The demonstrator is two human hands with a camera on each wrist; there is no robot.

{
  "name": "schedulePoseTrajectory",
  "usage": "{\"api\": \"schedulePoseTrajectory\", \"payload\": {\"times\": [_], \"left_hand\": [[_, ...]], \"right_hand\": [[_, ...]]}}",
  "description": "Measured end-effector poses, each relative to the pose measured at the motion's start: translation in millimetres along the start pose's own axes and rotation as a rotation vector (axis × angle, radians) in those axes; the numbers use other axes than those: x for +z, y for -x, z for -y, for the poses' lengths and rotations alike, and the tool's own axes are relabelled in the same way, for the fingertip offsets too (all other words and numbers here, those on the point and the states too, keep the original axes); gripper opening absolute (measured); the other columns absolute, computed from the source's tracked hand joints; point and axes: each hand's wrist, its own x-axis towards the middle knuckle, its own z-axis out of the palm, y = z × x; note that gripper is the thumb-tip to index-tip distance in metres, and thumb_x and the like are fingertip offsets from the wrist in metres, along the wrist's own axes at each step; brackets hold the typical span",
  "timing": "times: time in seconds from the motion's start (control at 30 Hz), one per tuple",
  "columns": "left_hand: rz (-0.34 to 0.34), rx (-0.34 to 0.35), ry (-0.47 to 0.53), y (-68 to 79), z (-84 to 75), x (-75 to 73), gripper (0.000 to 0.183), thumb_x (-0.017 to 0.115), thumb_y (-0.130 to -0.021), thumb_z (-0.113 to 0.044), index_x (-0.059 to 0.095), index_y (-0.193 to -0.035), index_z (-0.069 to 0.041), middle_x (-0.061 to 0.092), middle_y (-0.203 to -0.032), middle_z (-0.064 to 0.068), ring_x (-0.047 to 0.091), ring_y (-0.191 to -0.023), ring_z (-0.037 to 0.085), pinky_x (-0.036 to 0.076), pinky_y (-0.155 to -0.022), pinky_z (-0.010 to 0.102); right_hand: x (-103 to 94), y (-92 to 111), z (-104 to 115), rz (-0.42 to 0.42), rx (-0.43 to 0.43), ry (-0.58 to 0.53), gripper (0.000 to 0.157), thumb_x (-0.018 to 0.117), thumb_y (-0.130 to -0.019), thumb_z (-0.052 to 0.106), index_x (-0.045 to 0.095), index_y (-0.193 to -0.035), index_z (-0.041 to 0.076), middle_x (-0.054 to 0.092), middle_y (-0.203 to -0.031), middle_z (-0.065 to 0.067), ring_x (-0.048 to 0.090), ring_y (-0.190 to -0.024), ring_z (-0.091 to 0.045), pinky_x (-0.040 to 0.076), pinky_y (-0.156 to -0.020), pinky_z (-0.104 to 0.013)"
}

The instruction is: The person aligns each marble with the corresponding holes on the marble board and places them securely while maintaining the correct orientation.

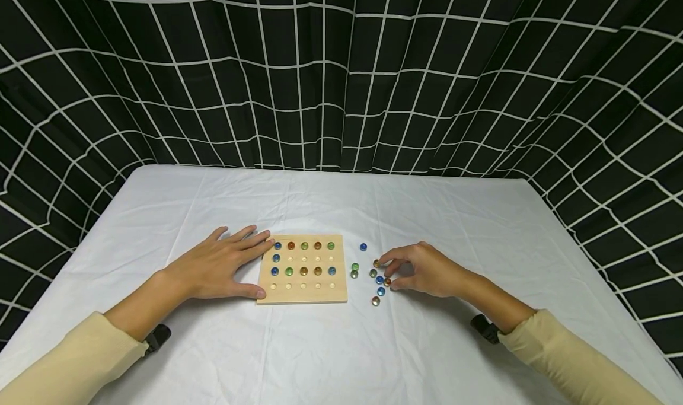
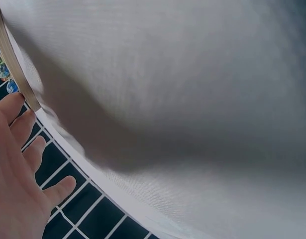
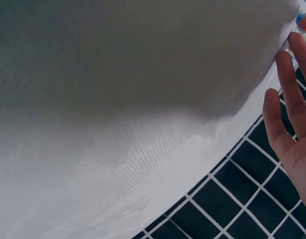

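A pale wooden board (image 1: 304, 298) with rows of small hollows lies mid-table. Glass marbles fill its first and third rows; one blue marble (image 1: 275, 258) sits at the left of the second. My left hand (image 1: 219, 265) rests with spread fingers on the board's left edge, thumb at the near corner. To the board's right, several loose marbles lie on the cloth. Over them is my right hand (image 1: 427, 270), index fingertip at an amber marble (image 1: 376, 263) and thumb beside an orange-brown marble (image 1: 387, 282). A firm grip on either is not visible.
White cloth (image 1: 453, 357) covers the table, with a few creases. A black curtain with white grid lines (image 1: 341, 85) surrounds its back and sides. Loose marbles include a blue one (image 1: 363, 246) at the far side and a reddish one (image 1: 376, 301) at the near side.
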Motion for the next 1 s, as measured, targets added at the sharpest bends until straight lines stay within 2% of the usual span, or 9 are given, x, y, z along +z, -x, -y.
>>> {"api": "schedulePoseTrajectory", "payload": {"times": [0.27, 0.53, 0.77, 1.0], "left_hand": [[-0.001, -0.003, 0.002, -0.4, 0.5, 1.4, 0.104, 0.042, -0.077, -0.089, 0.03, -0.158, -0.024, 0.032, -0.161, -0.001, 0.025, -0.149, 0.031, 0.021, -0.113, 0.066], [0.003, -0.002, -0.003, -0.4, 0.1, 0.7, 0.105, 0.042, -0.077, -0.09, 0.03, -0.158, -0.024, 0.032, -0.161, -0.001, 0.025, -0.149, 0.029, 0.021, -0.113, 0.066], [0.003, 0.0, -0.004, 0.1, 0.4, 0.4, 0.104, 0.042, -0.077, -0.089, 0.03, -0.158, -0.024, 0.032, -0.161, -0.001, 0.024, -0.149, 0.029, 0.02, -0.113, 0.066], [0.001, 0.005, -0.003, 0.2, 0.0, -0.3, 0.104, 0.043, -0.078, -0.089, 0.031, -0.158, -0.023, 0.032, -0.161, -0.001, 0.024, -0.149, 0.029, 0.02, -0.114, 0.066]], "right_hand": [[3.7, -0.9, 1.2, -0.017, -0.045, 0.018, 0.039, 0.081, -0.08, 0.002, 0.071, -0.116, 0.009, 0.074, -0.091, 0.011, 0.068, -0.097, -0.012, 0.053, -0.084, -0.039], [2.9, -1.6, 1.7, -0.02, -0.034, 0.015, 0.037, 0.08, -0.081, 0.003, 0.071, -0.116, 0.008, 0.074, -0.09, 0.012, 0.067, -0.095, -0.01, 0.054, -0.082, -0.037], [0.9, -4.1, 1.1, -0.05, -0.072, 0.023, 0.035, 0.08, -0.082, 0.004, 0.071, -0.115, 0.007, 0.072, -0.087, 0.015, 0.067, -0.095, -0.009, 0.054, -0.087, -0.041], [-1.2, -9.5, 9.1, -0.078, -0.073, 0.005, 0.036, 0.079, -0.083, 0.005, 0.069, -0.117, 0.006, 0.074, -0.093, 0.012, 0.067, -0.101, -0.013, 0.053, -0.091, -0.043]]}}
